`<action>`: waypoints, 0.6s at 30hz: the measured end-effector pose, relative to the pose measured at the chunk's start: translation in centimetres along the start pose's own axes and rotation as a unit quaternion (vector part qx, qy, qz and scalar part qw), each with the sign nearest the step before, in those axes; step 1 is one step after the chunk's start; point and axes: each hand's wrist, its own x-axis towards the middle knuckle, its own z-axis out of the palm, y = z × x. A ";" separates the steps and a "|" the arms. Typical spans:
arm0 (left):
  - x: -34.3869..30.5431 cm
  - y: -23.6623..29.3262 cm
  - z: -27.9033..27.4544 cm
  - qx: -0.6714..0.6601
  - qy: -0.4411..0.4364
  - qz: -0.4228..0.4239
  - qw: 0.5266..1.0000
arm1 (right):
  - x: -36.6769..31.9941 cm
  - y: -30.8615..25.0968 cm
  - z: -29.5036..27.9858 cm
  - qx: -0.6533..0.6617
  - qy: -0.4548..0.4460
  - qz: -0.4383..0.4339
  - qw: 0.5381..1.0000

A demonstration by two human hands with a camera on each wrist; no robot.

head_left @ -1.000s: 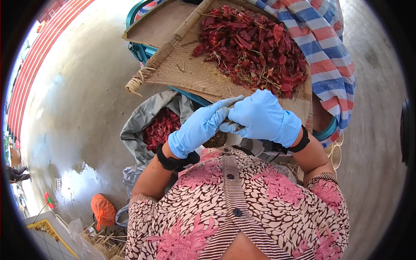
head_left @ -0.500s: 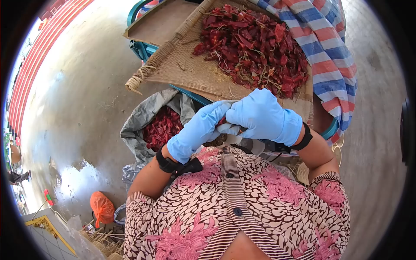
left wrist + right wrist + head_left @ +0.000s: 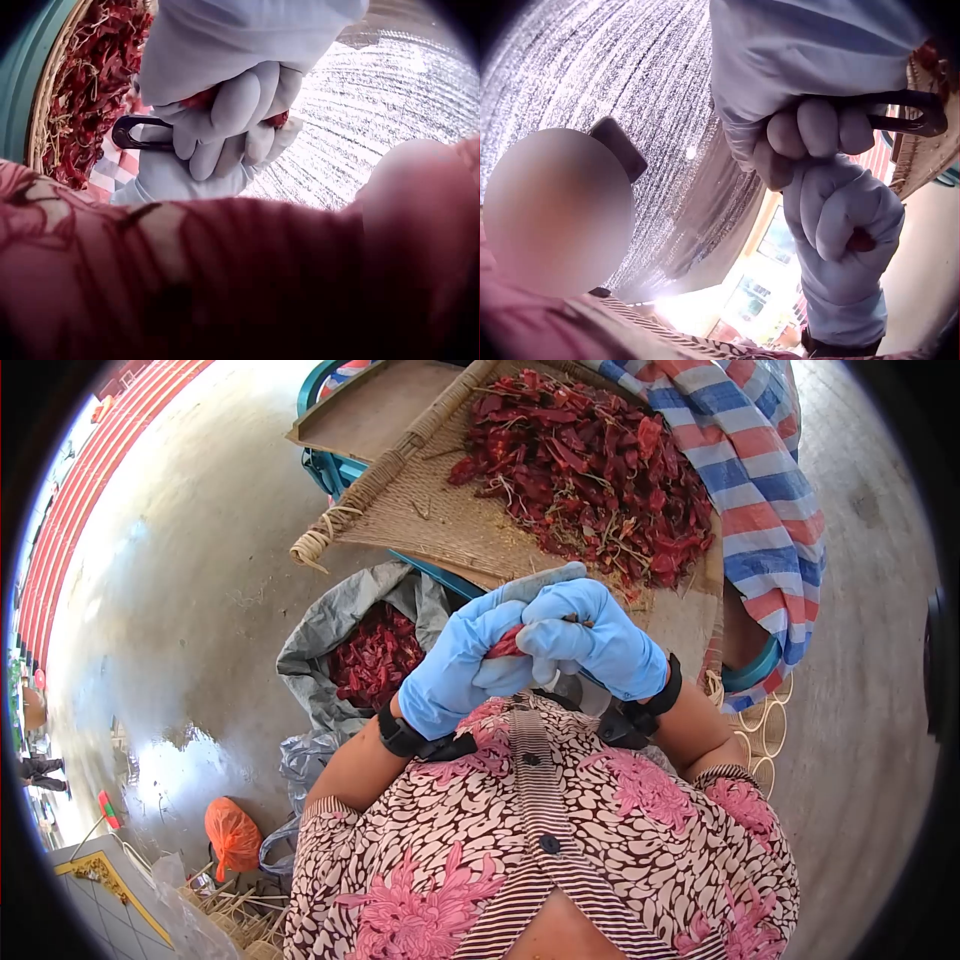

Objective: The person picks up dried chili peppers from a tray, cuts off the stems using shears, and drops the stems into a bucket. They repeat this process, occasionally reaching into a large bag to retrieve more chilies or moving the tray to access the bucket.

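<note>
Both hands wear light blue gloves and meet over the person's lap. The left hand (image 3: 465, 660) grips dried red chilies (image 3: 507, 643), whose red skin shows between its curled fingers. Against its fingertips, the right hand (image 3: 590, 635) curls round a pair of dark snips. In the right wrist view the looped end of the snips (image 3: 930, 120) sticks out past the little-finger side; the blades are hidden between the hands. The left wrist view shows a bit of red chili (image 3: 277, 120) beside the touching fingers.
A woven tray (image 3: 400, 510) with a heap of dried red chilies (image 3: 590, 470) lies ahead. Left of the hands stands a grey sack (image 3: 310, 650) holding more chilies. A striped plastic sheet (image 3: 760, 510) hangs at the right, and an orange bag (image 3: 235, 840) sits on the floor.
The right hand has turned, so its curled fingers now show instead of its back. The left hand has shifted slightly right, and red chili now shows more between the hands.
</note>
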 end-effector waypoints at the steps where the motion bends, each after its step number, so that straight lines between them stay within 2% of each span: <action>1: 0.1 -0.3 -0.7 -0.025 -0.012 -0.006 1.000 | 0.1 0.1 0.0 0.022 0.004 0.006 1.000; 3: 0.2 -1.2 -2.0 -0.081 -0.041 -0.008 0.996 | 0.4 0.9 0.0 0.067 0.013 0.019 0.997; 6: 0.5 -2.6 -3.6 -0.140 -0.081 0.013 0.987 | 1.7 4.4 0.3 0.297 0.067 -0.063 0.951; 7: 0.6 -2.9 -4.0 -0.136 -0.089 0.031 0.986 | 1.4 3.8 -0.6 0.203 0.020 -0.054 0.977; 9: 1.1 -2.9 -4.4 -0.115 -0.109 0.065 0.985 | 1.6 3.5 -0.4 0.233 0.054 -0.060 0.969; 10: 1.0 -2.8 -4.3 -0.102 -0.091 0.058 0.989 | 1.7 3.6 -0.3 0.248 0.070 -0.062 0.964; 12: 1.1 -2.2 -4.0 -0.072 -0.057 0.044 0.995 | 1.1 3.6 -1.5 0.190 0.047 -0.053 0.979; 14: 0.6 -0.9 -3.5 -0.020 0.031 0.024 0.999 | -0.1 2.8 -2.8 0.104 0.022 -0.017 0.994; 15: 0.1 -0.4 -3.6 0.053 0.066 0.028 0.996 | -0.8 1.4 -2.4 0.045 0.060 0.049 0.996; 16: -0.7 0.1 -4.0 0.125 0.098 0.031 0.987 | -1.0 1.9 -2.4 -0.060 0.048 0.050 0.996; 18: -2.5 -0.6 -8.1 0.289 0.174 0.042 0.940 | -0.7 4.5 -2.8 -0.267 0.028 0.056 0.962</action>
